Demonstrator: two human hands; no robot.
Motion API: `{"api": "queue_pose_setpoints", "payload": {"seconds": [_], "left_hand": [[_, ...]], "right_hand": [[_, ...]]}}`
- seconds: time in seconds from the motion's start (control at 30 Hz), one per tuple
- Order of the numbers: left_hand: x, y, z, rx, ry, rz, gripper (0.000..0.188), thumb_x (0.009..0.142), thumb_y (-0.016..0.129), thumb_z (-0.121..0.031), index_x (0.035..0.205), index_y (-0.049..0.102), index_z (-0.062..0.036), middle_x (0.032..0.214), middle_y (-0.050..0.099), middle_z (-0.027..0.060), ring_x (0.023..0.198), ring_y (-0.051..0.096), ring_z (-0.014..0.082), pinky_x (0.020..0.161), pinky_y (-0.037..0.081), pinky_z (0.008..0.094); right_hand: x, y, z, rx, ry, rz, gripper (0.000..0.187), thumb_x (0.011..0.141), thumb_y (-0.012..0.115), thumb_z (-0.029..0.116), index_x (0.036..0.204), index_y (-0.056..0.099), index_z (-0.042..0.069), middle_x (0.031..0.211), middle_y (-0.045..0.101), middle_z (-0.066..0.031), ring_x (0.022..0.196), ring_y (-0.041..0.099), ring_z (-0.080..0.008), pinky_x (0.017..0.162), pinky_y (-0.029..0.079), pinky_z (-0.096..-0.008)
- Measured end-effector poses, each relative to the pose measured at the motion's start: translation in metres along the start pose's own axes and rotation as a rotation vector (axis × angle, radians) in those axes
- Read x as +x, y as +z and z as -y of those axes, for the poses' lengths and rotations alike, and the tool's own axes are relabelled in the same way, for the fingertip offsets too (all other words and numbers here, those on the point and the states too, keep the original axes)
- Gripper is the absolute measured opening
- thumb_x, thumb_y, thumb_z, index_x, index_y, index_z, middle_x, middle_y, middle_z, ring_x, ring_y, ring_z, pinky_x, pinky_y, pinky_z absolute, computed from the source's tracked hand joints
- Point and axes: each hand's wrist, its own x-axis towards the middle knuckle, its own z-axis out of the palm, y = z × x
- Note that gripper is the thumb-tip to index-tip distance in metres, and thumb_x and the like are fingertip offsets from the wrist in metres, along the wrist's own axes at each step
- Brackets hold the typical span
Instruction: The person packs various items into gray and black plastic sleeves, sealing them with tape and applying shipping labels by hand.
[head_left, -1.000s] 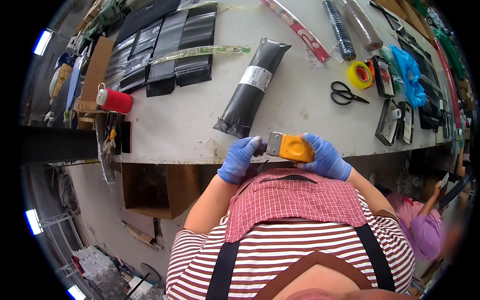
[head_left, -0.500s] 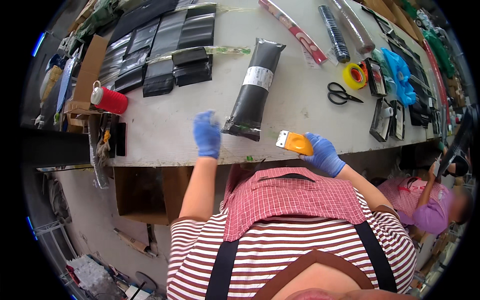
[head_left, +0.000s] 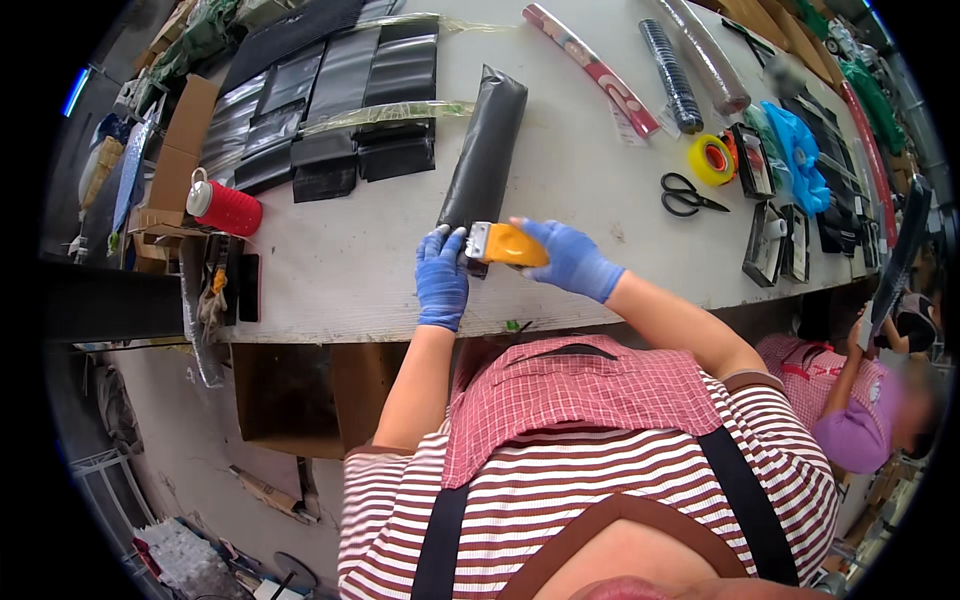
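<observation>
Both my hands wear blue gloves. My right hand (head_left: 568,258) grips an orange tool with a metal head (head_left: 505,244) and holds it at the near end of a long black pouch (head_left: 487,145) lying on the white table (head_left: 340,270). My left hand (head_left: 441,276) rests on the table beside that near end, its fingertips touching the pouch and the tool's metal head.
Black pouches (head_left: 335,95) lie in rows at the back left, a red spool (head_left: 225,207) and cardboard boxes (head_left: 175,150) at the left edge. Scissors (head_left: 690,194), a yellow tape roll (head_left: 711,158), blue gloves (head_left: 798,150) and small trays lie to the right. Another person (head_left: 860,400) sits at right.
My right hand carried the orange tool from the table edge up to the pouch's near end. My left hand let go of the tool, reached forward and now rests by the pouch.
</observation>
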Motion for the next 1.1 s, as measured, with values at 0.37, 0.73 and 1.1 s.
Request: {"api": "queue_pose_setpoints", "payload": {"seconds": [0.37,0.73,1.1], "left_hand": [[0.028,-0.011,-0.06,0.368,0.035,0.358,0.089,0.066,0.08,-0.05,0.13,0.048,0.0033,0.135,0.049,0.0206,0.131,0.04,0.0358,0.113,0.027,0.0442],[0.03,-0.008,-0.021,-1.162,-0.873,0.444,0.032,0.085,0.065,-0.021,0.111,0.063,-0.0021,0.095,0.067,0.0051,0.086,0.064,0.0161,0.076,0.054,0.0315],[0.02,-0.013,0.086,-0.516,-0.814,0.237,0.047,0.092,0.057,-0.036,0.122,0.058,0.0004,0.107,0.067,0.0207,0.092,0.066,0.0346,0.083,0.052,0.0453]], "right_hand": [[-0.134,-0.023,-0.089,-0.13,0.028,-0.006,0.068,0.071,0.077,0.025,0.133,0.049,0.015,0.103,0.064,-0.0178,0.093,0.062,-0.0372,0.08,0.051,-0.0457],[0.023,-0.047,-0.015,-0.244,0.006,0.357,0.042,0.075,0.068,0.025,0.115,0.065,0.015,0.092,0.069,-0.0195,0.09,0.066,-0.0379,0.075,0.054,-0.0456],[-0.017,-0.065,-0.135,0.721,0.538,0.262,0.057,0.083,0.071,0.029,0.133,0.057,0.007,0.094,0.066,-0.0059,0.082,0.06,-0.0157,0.075,0.05,-0.0299]]}}
